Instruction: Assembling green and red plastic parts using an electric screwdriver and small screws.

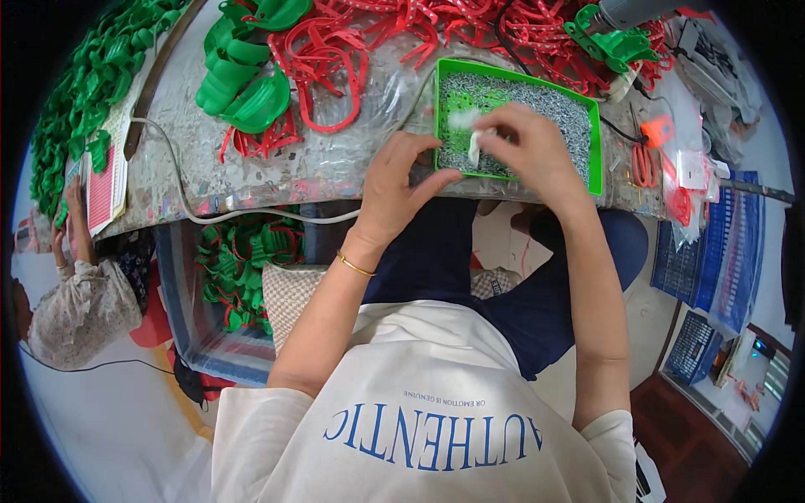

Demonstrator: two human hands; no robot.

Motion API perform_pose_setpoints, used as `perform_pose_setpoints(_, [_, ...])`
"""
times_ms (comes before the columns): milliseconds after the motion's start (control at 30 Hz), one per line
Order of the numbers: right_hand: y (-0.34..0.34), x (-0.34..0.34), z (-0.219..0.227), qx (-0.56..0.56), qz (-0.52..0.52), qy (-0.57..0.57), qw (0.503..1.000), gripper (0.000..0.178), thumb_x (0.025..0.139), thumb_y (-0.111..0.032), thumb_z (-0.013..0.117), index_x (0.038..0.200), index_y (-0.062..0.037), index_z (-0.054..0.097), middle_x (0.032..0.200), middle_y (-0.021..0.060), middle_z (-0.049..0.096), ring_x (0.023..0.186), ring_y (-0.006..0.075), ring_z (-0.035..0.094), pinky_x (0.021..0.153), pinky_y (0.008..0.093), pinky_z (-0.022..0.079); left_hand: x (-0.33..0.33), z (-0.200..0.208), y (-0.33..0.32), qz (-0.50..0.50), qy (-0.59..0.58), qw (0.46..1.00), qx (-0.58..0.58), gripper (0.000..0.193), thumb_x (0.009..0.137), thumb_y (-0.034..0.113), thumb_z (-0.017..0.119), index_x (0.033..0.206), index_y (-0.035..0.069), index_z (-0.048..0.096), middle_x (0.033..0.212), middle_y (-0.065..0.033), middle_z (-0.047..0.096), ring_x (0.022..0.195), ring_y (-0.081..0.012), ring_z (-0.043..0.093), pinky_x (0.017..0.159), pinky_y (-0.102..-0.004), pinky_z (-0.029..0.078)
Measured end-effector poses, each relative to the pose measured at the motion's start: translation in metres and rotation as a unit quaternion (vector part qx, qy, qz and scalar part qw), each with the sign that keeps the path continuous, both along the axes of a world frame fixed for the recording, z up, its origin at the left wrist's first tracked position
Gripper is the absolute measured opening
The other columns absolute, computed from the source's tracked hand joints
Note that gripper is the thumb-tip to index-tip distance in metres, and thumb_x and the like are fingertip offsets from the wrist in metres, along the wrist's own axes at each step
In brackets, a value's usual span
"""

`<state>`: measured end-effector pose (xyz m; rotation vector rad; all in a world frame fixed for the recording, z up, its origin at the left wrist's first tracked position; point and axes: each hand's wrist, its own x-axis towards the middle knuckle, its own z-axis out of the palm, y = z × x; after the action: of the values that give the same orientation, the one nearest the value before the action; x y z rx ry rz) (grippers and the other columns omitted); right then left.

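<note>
A shallow bright-green tray (pixel 597 151) holds a mass of small silver screws (pixel 549 99) on the table in front of me. My right hand (pixel 532 151) is over it, slightly blurred, with thumb and fingers pinched at a small white soft-looking piece (pixel 475 147). Whether that piece is tissue or a fingertip wrap I cannot make out. Another whitish tuft (pixel 463 119) shows just beyond, against the tray's green floor. Beside the tray's near left corner is my left hand (pixel 398 186), thumb and forefinger apart, with nothing visible between them.
Red straps (pixel 323 63) and green plastic shells (pixel 243 80) lie at the far side. A grey tool (pixel 629 12) hangs top right. Below the table edge, left, stands a bin (pixel 189 335) of green-red parts. A pale cable (pixel 251 215) crosses the edge. Another person (pixel 84 314) works far left.
</note>
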<state>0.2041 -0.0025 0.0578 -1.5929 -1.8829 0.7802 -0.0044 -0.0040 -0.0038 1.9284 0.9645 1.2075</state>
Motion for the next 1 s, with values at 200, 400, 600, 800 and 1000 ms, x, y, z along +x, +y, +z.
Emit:
perform_pose_setpoints(200, [0.005,-0.024,-0.013,0.014,-0.022,0.040,0.999,0.020,0.082,-0.010,0.068,0.099,-0.0007,0.067,0.085,0.0075,0.059,0.073,0.0157,0.058,0.069,0.0273,0.048,0.004,-0.001,0.001,-0.008,0.003,1.000,-0.003,0.040,0.071,0.013,0.083,0.103,0.003,0.061,0.086,-0.0090,0.058,0.071,-0.0197,0.057,0.063,-0.0292,0.047])
perform_pose_setpoints(400, [-0.004,0.006,0.009,-0.026,0.009,-0.003,1.000,0.017,0.081,-0.010,0.069,0.095,0.0002,0.067,0.085,0.0077,0.061,0.075,0.0159,0.059,0.069,0.0288,0.048,0.001,0.000,-0.001,-0.005,0.015,1.000,-0.016,0.042,0.071,0.018,0.082,0.104,0.004,0.059,0.088,-0.0103,0.057,0.075,-0.0247,0.057,0.066,-0.0336,0.048])
perform_pose_setpoints(600, [-0.001,-0.015,-0.005,-0.043,0.070,0.064,0.995,0.017,0.082,-0.011,0.069,0.095,-0.0017,0.068,0.084,0.0067,0.060,0.076,0.0166,0.060,0.070,0.0289,0.048,0.003,0.000,-0.001,-0.010,0.001,0.999,-0.036,0.045,0.070,0.018,0.082,0.106,0.004,0.058,0.086,-0.0097,0.057,0.074,-0.0240,0.058,0.066,-0.0334,0.047])
perform_pose_setpoints(800, [-0.005,0.032,0.015,-0.112,0.043,-0.008,0.993,0.019,0.081,-0.012,0.070,0.096,-0.0004,0.069,0.079,0.0040,0.057,0.072,0.0125,0.054,0.064,0.0264,0.043,0.001,-0.004,-0.001,-0.007,-0.002,1.000,-0.025,0.048,0.070,0.020,0.082,0.107,0.003,0.057,0.087,-0.0098,0.057,0.073,-0.0231,0.058,0.066,-0.0335,0.047])
perform_pose_setpoints(1000, [0.013,-0.008,-0.012,0.066,0.004,0.044,0.997,0.018,0.082,-0.012,0.068,0.097,-0.0014,0.069,0.079,0.0067,0.058,0.069,0.0174,0.055,0.064,0.0286,0.044,0.003,-0.004,0.000,-0.012,0.009,1.000,-0.016,0.050,0.069,0.020,0.083,0.108,0.004,0.057,0.086,-0.0101,0.056,0.073,-0.0232,0.057,0.065,-0.0337,0.047])
